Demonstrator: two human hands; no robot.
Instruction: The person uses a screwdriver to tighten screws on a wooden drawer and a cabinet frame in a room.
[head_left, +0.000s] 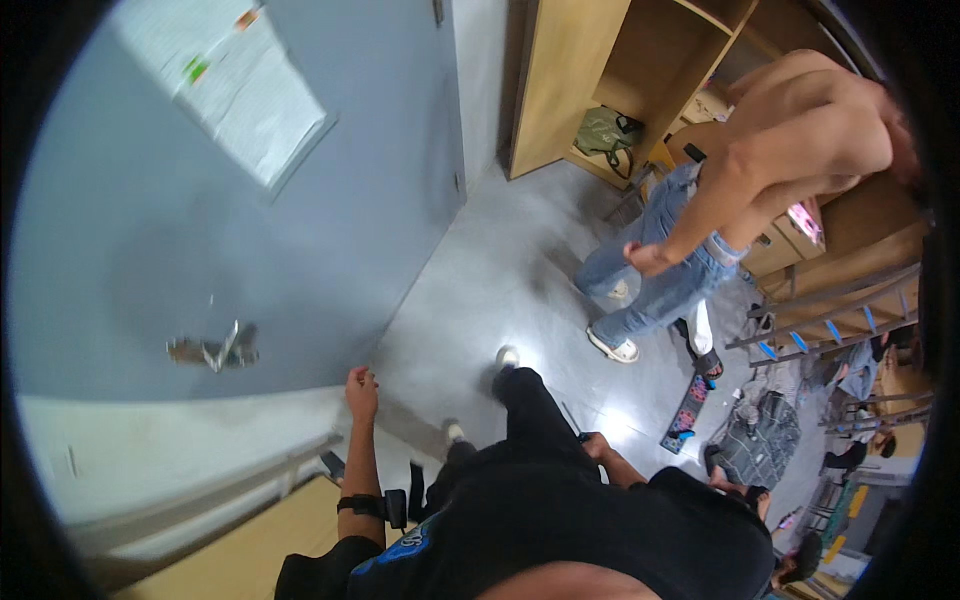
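My left hand (pixel 362 393) is raised beside the lower edge of a grey door (pixel 370 230), with its fingers curled in and nothing showing in them. Further left on that door sits a metal handle with a latch plate (pixel 225 352). My right hand (pixel 597 447) is low at my right side, closed around the end of a thin dark rod-like thing (pixel 572 419). The rod points forward and down; its kind is too small to make out. A dark band with a small box (pixel 393 507) is strapped round my left forearm.
Ahead to the right stands a shirtless person in jeans (pixel 650 260), beside an open wooden wardrobe (pixel 560 90) with a green bag (pixel 608 135) inside. A skateboard-like board (pixel 690 412), a dark grey bundle (pixel 760 440) and a metal ladder (pixel 830 325) are on the right. Papers (pixel 250 100) hang on the door.
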